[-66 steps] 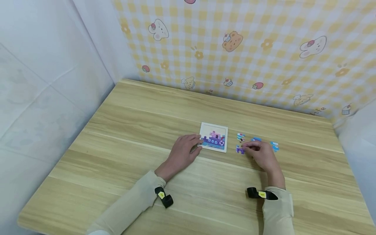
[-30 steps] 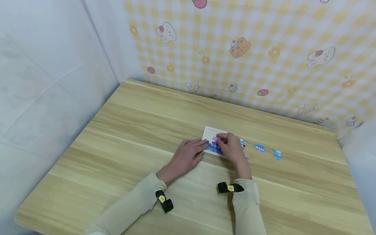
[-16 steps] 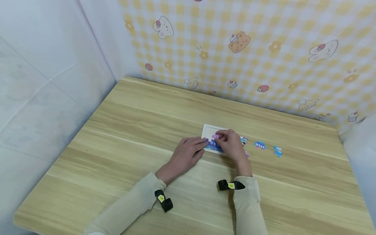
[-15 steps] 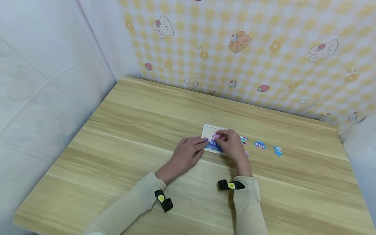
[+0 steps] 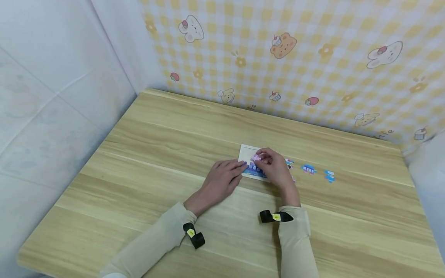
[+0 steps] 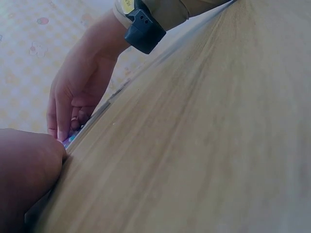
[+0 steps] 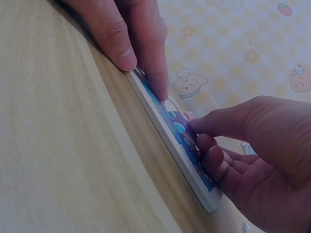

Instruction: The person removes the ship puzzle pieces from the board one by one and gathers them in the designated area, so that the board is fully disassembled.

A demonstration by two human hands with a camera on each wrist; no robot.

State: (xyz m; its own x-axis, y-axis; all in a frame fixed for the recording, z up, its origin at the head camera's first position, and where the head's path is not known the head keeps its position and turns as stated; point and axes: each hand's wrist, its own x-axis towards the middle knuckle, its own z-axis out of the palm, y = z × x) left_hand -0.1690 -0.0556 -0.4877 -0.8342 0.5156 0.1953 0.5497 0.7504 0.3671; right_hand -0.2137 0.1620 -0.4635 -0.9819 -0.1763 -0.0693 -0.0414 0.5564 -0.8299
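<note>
A white-framed jigsaw board (image 5: 245, 150) lies on the table, its lower part filled with a purple and blue boat picture. My left hand (image 5: 222, 181) rests at its left edge, fingers stretched onto the frame; in the right wrist view its thumb is at the frame's near side and a finger lies over the picture. With thumb and fingertips, my right hand (image 5: 276, 168) pinches a pink puzzle piece (image 5: 256, 158) over the middle of the board. In the right wrist view the right fingertips are right at the purple part of the picture (image 7: 180, 127). The right hand covers the board's right side.
To the right lie loose puzzle pieces: a blue and white one (image 5: 329, 176), a blue one with white windows (image 5: 308, 169) and a colourful one (image 5: 289, 163) partly behind the right hand. A yellow checked cloth (image 5: 222, 50) hangs behind the wooden table (image 5: 167, 146).
My right hand has moved left from the loose pieces onto the board. Over the last half second it stays there, its fingers shifting slightly around the pink piece. The left hand keeps its place.
</note>
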